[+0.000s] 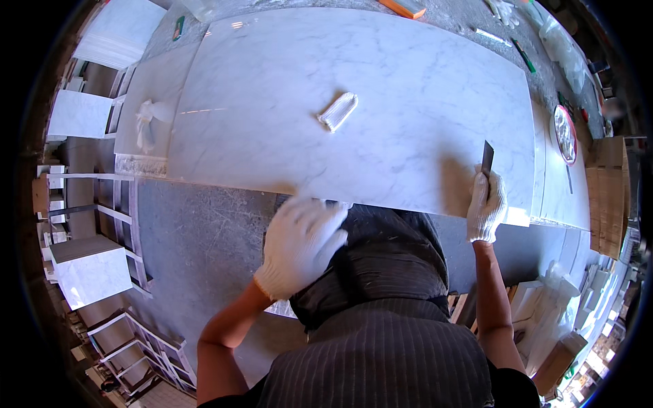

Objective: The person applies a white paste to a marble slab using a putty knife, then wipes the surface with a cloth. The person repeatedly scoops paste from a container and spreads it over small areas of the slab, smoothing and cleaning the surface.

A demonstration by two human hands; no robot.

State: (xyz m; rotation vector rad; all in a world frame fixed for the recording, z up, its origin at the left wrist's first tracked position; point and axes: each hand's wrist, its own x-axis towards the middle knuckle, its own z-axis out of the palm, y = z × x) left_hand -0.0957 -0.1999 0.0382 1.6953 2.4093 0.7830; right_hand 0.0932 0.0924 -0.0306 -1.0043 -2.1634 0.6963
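Observation:
A large white marble slab (408, 88) with grey veins lies flat in front of me. At its near right corner, my right hand (488, 211), in a white knitted glove, is closed around a flat-bladed scraper (488, 158) whose dark blade points away from me. My left hand (303, 241), gloved the same way, is at the slab's near edge, left of the middle. Motion smears its fingers, so I cannot tell whether they grip anything. A folded white knitted piece (338, 112), like a rolled glove, rests on the slab's middle.
Left of the slab, crumpled white material (146, 126) lies on a paler slab. A red-rimmed bowl (563, 134) stands at the right, near a cardboard box (607, 197). Beyond the far edge are an orange tool (403, 8) and a green-handled tool (524, 56). Metal racks (139, 347) stand at lower left.

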